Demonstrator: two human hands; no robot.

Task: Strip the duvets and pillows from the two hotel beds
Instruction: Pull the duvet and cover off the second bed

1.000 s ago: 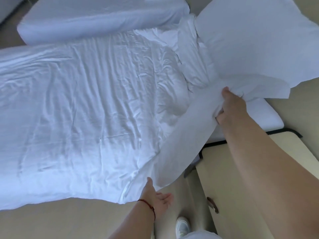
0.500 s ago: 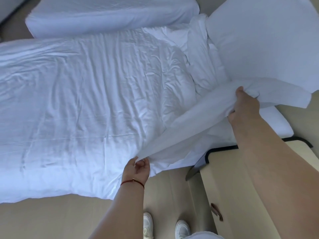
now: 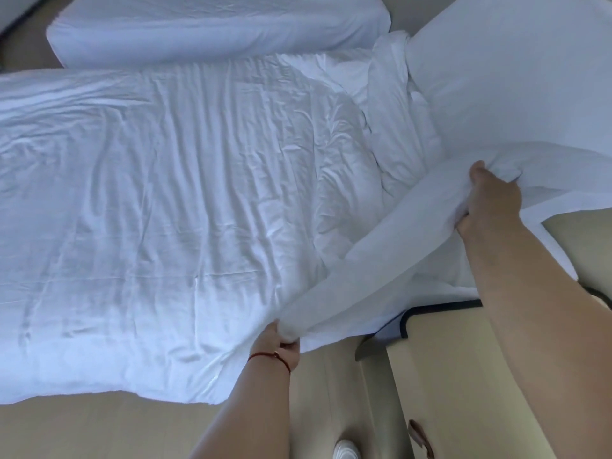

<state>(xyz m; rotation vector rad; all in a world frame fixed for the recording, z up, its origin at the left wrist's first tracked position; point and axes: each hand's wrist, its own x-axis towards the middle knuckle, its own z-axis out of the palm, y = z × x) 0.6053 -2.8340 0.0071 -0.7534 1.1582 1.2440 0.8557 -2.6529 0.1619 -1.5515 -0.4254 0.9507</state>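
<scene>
White thin cloth sheet (image 3: 381, 260) hung over the bed's near edge; my left hand (image 3: 281, 342) and right hand (image 3: 493, 197) both gripped it. I judged pulling evenly best.

Head camera looks steeply down, close over the bed (image 3: 165, 193).
</scene>
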